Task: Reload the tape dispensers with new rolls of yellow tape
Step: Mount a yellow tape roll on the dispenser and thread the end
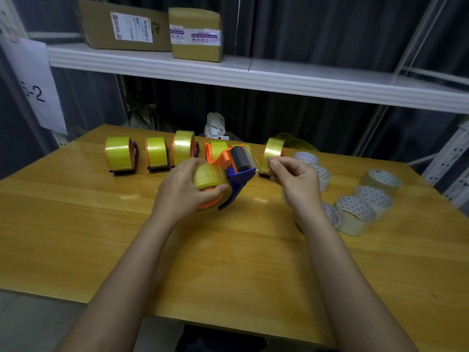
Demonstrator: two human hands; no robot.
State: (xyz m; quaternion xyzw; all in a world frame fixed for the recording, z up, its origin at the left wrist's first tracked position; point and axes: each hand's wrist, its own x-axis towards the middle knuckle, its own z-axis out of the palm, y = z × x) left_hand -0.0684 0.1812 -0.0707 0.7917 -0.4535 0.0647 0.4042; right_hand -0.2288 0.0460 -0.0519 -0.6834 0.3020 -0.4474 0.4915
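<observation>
My left hand [181, 186] grips an orange and blue tape dispenser [234, 171] by its yellow tape roll [209, 177], just above the wooden table [101, 224]. The dispenser's grey roller points up and away. My right hand [291, 179] pinches the clear free end of the tape [258, 165] beside the roller. Behind, a row of loaded dispensers with yellow rolls [120, 153] [157, 154] [184, 146] stands on the table. Another yellow roll [272, 152] stands just behind my right fingers.
Several used tape cores and pale rolls [355, 214] lie at the right of the table. A white shelf [253, 74] overhead carries two cardboard boxes [195, 34]. A paper sign [33, 85] hangs at the left. Metal rack posts stand at the right.
</observation>
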